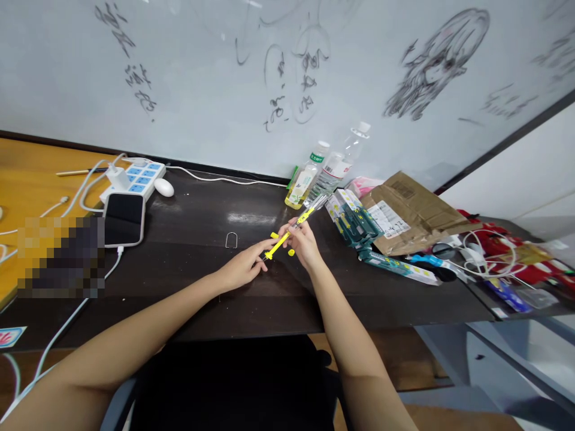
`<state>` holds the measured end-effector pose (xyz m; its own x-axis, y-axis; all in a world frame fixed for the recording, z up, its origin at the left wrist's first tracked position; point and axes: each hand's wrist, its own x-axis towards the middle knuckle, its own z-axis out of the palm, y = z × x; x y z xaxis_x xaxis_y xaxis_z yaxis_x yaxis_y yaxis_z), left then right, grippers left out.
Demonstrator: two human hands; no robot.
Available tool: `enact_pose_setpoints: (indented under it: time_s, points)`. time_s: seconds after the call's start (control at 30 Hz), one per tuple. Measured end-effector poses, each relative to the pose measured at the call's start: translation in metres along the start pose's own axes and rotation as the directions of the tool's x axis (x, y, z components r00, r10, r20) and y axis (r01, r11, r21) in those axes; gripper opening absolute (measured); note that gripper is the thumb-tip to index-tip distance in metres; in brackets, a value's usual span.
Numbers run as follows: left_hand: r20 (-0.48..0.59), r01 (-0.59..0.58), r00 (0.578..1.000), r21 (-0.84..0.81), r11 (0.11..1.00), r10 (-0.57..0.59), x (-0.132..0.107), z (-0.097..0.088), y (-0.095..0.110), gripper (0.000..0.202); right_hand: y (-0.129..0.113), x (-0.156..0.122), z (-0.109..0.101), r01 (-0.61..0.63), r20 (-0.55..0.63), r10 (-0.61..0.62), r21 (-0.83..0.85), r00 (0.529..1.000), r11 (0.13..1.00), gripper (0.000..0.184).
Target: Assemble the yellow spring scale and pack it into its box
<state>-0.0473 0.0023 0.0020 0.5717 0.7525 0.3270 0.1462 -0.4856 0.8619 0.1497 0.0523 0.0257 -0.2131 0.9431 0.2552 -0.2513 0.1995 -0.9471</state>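
Observation:
A slim yellow pen-like stick (281, 244) slants across the middle of the desk, its upper end reaching into a clear part (318, 203). My right hand (305, 242) grips it around the middle with closed fingers. At its lower end, the fingers of my left hand (242, 266) close around the tip, where a thin dark bit shows. A small yellow piece (291, 252) appears beside my right fingers; whether it is held or lies on the desk I cannot tell. Left of the hands, a bent wire loop (231, 240) lies on the dark desk (193, 233).
Behind my hands stand a tea bottle (305, 176) and a water bottle (336, 167). To the right are green boxes (353, 218), a brown package (404, 206) and a clutter of cables. On the left sit a phone (124, 219), a power strip (139, 178) and a white mouse (164, 187).

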Motion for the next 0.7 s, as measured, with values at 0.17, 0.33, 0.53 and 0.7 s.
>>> enact_pose_setpoints:
  time_s: [0.17,0.33,0.53,0.7]
  points:
    - [-0.086,0.125,0.987,-0.108,0.986,-0.134,0.001,0.007,-0.009,0.048,-0.001,-0.002,0.002,-0.001,0.033,0.0,0.022,0.999,1.0,0.027]
    - [-0.124,0.152,0.976,-0.198,0.968,-0.179,0.005,0.006,-0.012,0.023,-0.002,-0.003,0.003,-0.002,0.047,-0.001,0.079,0.999,0.997,0.025]
    - [-0.129,0.14,0.974,-0.297,0.945,-0.185,0.006,0.006,-0.008,0.021,0.002,-0.007,0.009,-0.089,0.08,0.082,0.096,0.993,0.991,0.031]
    - [-0.145,0.114,0.973,-0.369,0.922,-0.178,0.006,0.008,-0.009,0.028,0.01,-0.012,0.02,-0.093,0.113,0.092,0.004,0.989,0.996,0.031]
